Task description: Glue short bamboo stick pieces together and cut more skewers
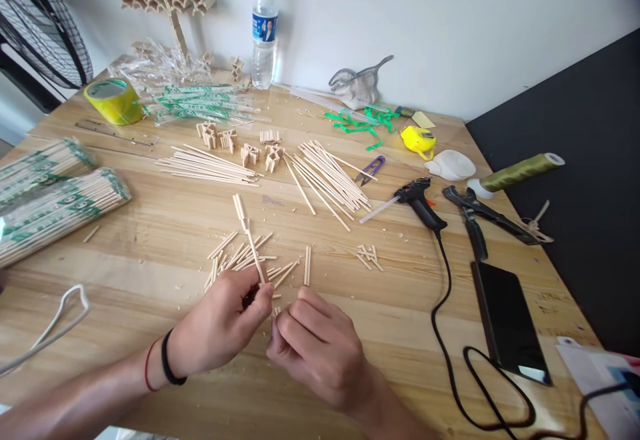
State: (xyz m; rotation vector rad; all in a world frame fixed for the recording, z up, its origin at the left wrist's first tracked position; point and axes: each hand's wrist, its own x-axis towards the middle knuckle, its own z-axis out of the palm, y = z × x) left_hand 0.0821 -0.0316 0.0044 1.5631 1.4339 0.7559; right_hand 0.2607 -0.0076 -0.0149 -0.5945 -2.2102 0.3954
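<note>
Thin wooden stick (255, 253) pinched low in the left hand (225, 313), upper end well clear
From my end of the feed, thumb and fingers grip it snugly, probably so the short pieces (240, 211) clustered at its top stay unobstructed. The right hand (320, 347) is curled closed around a small wooden bit (277, 311), only pale ends peeking out. Loose cut sticks (223, 245) lie just beyond, handy I guess: smooth, round, pale. The little blocks (251, 155) behind look ribbed and chunky. Black plastic glue gun (424, 208) sits off right, likely for easy reach.
</note>
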